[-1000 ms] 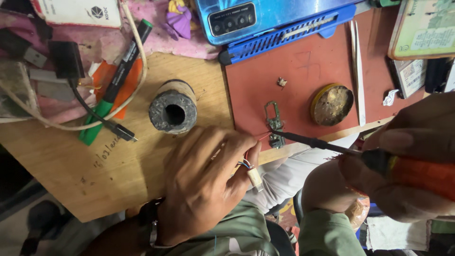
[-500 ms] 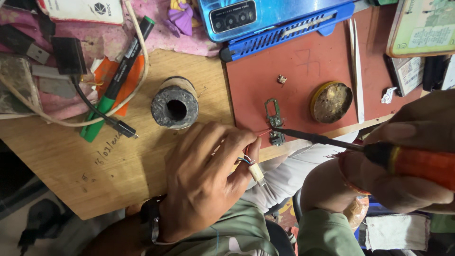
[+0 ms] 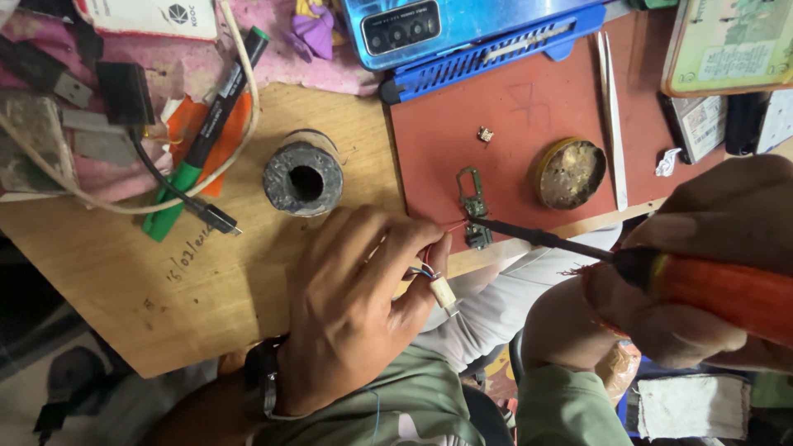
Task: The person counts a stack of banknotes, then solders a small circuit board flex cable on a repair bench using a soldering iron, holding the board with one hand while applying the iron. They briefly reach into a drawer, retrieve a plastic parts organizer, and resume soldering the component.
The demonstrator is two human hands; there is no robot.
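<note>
Head view | right hand (image 3: pixel 710 264) closed round orange-handled soldering iron (image 3: pixel 578 248), long axis near-horizontal, tip pointing left onto small green circuit board (image 3: pixel 474 211) at red mat (image 3: pixel 512 124) front edge | left hand (image 3: pixel 355 297) pinching thin wires with white connector (image 3: pixel 442 291) beside board | nearby: round tin (image 3: pixel 570 172), tweezers (image 3: pixel 611 116), grey cylinder (image 3: pixel 303 178), blue phone (image 3: pixel 462 21)

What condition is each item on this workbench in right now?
Soldering iron: held in right hand, tip on the small circuit part.
Wires: pinched in left hand.
Round tin: open.
Tweezers: lying unused.
Phone: face down.
</note>
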